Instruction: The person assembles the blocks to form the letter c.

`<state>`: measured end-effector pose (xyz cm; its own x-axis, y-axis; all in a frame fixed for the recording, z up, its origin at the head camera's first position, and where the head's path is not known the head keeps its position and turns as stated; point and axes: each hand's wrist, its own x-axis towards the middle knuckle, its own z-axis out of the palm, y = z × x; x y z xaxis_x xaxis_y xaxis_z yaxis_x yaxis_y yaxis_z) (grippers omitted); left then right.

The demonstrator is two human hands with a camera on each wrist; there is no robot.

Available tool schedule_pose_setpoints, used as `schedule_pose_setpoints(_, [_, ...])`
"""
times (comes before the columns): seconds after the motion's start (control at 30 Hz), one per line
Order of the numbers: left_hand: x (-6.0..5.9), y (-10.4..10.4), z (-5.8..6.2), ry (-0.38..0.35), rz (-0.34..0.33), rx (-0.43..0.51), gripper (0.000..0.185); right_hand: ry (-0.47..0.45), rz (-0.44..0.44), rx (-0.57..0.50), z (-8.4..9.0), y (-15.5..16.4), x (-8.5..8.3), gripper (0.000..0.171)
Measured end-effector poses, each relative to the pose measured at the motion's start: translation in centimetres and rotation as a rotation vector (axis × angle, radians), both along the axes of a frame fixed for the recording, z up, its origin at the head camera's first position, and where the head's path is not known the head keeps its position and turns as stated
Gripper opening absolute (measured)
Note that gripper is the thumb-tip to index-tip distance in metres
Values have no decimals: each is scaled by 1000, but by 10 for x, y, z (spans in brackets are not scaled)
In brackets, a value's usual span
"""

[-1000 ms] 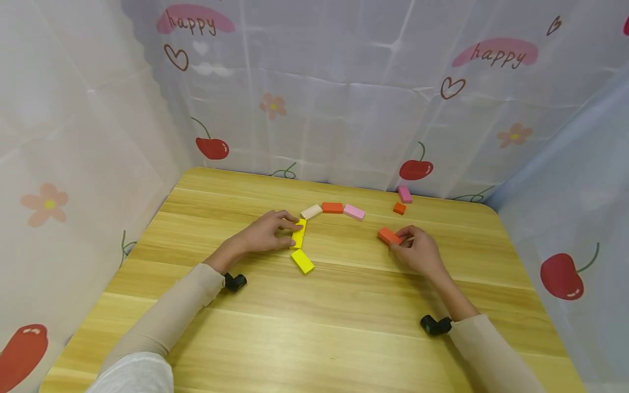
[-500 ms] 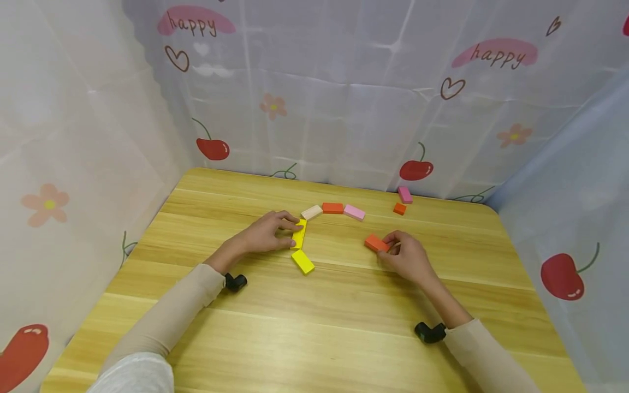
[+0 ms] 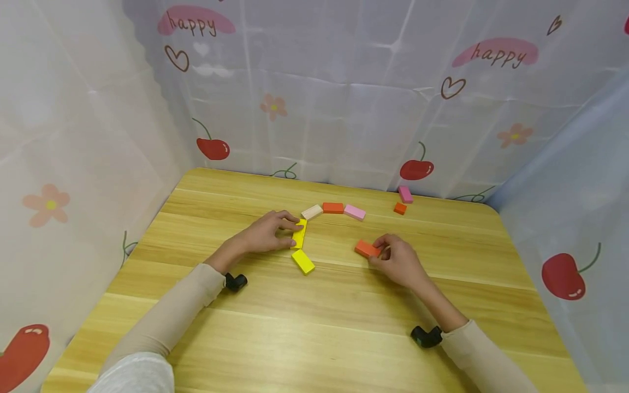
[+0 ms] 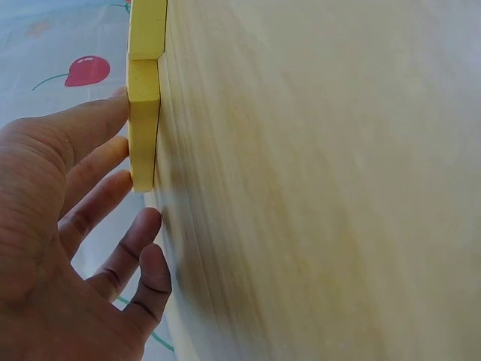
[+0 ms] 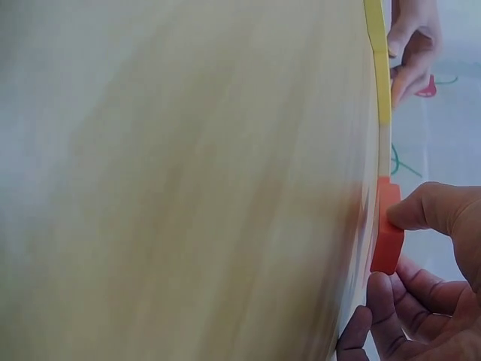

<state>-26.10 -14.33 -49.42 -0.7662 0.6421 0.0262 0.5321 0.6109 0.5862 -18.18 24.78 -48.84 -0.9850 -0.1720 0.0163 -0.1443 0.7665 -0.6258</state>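
Observation:
My right hand [image 3: 398, 262] pinches an orange block [image 3: 367, 249] between thumb and fingers and holds it flat on the wooden table [image 3: 314, 327]; the right wrist view shows the orange block [image 5: 388, 226] in that pinch. My left hand [image 3: 267, 232] rests with straight fingers against the upper of two yellow blocks [image 3: 298, 233]. The left wrist view shows the fingertips [image 4: 120, 113] touching this yellow block [image 4: 143, 124]. The lower yellow block [image 3: 302, 261] lies just below. A cream block [image 3: 312, 211], an orange block [image 3: 332, 207] and a pink block [image 3: 354, 212] continue the arc.
A small orange block [image 3: 400, 208] and a pink block [image 3: 405, 194] lie near the table's far right edge. Cherry-print sheets [image 3: 344, 109] wall in the table at the back and both sides.
My right hand has slid the orange block to the left and a little nearer, toward the yellow blocks. The left hand has stayed on the yellow block.

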Motion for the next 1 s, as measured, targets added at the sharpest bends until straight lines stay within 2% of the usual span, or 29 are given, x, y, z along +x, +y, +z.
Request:
schedule_pose_setpoints(0.6, [0, 1, 0, -14, 11, -6, 52, -27, 72, -22, 6, -22, 12, 28])
schedule_pose_setpoints(1.0, [0, 1, -1, -8, 9, 2, 52, -18, 112, 6, 3, -36, 18, 31])
